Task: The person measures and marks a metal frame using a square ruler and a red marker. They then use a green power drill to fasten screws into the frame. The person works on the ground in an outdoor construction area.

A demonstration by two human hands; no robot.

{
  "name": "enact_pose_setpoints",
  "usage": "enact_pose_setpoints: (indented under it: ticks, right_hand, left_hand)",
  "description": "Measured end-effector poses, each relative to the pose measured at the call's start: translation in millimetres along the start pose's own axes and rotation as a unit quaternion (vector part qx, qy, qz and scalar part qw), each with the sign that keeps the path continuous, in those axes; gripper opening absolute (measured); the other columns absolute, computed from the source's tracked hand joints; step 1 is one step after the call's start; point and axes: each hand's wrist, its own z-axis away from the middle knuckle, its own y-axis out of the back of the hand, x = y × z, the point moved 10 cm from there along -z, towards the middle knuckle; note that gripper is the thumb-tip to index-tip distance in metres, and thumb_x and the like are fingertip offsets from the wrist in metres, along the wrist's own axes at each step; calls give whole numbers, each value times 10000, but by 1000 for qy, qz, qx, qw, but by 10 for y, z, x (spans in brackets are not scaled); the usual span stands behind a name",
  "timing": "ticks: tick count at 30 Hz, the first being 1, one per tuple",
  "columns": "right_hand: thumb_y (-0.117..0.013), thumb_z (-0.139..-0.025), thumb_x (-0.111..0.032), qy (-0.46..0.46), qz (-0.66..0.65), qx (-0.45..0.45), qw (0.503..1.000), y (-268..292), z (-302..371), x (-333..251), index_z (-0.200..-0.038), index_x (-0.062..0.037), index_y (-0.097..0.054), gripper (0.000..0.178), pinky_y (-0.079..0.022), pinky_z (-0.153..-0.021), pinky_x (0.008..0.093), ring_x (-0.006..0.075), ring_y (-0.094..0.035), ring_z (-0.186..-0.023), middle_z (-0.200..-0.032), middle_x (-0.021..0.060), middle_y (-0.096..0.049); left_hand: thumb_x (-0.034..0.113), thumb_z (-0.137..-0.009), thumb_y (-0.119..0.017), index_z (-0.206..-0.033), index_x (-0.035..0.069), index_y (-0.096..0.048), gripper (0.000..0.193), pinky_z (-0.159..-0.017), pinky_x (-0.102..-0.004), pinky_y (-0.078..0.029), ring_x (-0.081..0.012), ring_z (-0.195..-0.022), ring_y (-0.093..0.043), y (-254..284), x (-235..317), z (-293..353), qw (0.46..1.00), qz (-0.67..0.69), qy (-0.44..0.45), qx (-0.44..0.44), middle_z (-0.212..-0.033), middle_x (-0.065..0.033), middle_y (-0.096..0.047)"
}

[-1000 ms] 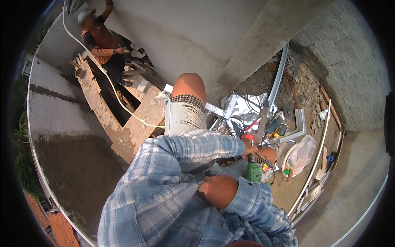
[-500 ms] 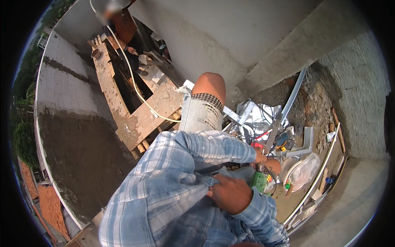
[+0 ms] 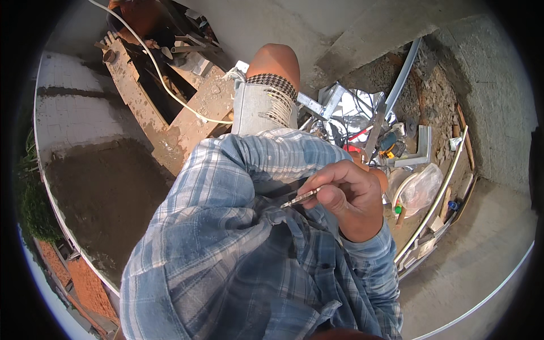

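Pinched between thumb and fingers of my right hand (image 3: 352, 195) is a thin, speckled grey rod (image 3: 300, 198), too small to name its kind. It points left over the front of my blue plaid shirt (image 3: 226, 243). My left arm (image 3: 300, 148) reaches across to the right above my lap. Of my left hand (image 3: 357, 157) only a little skin shows beyond the cuff; its fingers are hidden behind my right hand.
Beyond my bent knee (image 3: 275, 63) lies a plank platform (image 3: 187, 130) with an opening, and a person (image 3: 139, 20) works there. A pale hose (image 3: 161, 79) crosses it. Foil sheeting (image 3: 354, 113), metal channels (image 3: 422, 147), a yellow-and-black tool (image 3: 391, 150) and a plastic bag (image 3: 422, 187) lie at right.
My right hand has come away from the shirt front and now holds up the thin rod. The green power tool seen beside my left hand is now hidden. The surroundings have shifted upward in view.
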Motion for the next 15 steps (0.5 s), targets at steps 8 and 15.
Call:
enact_pose_setpoints:
  ticks: [8, 15]
  right_hand:
    - [-542, -956, -238, -11, -101, 207, 973, 648, -28, 266, -1054, 21, -563, 278, -561, -629, 275, 178, -668, -731, -908, 159, -649]
    - [-582, -930, -266, 170, 151, 124, 966, 239, 269, -441, -1030, 30, -592, 313, -504, -652, 269, 157, -634, -718, -866, 135, -664]
  left_hand:
    - [346, -883, -495, -953, 46, -664, 351, -608, -284, -562, -183, -695, -695, 173, 11, 236, 999, -23, 32, 20, -883, -88, -711]
    - [326, -893, -490, -936, 69, -668, 316, -650, -277, -566, -158, -712, -693, 54, 290, 125, 993, -115, 22, -6, -914, -66, -716]
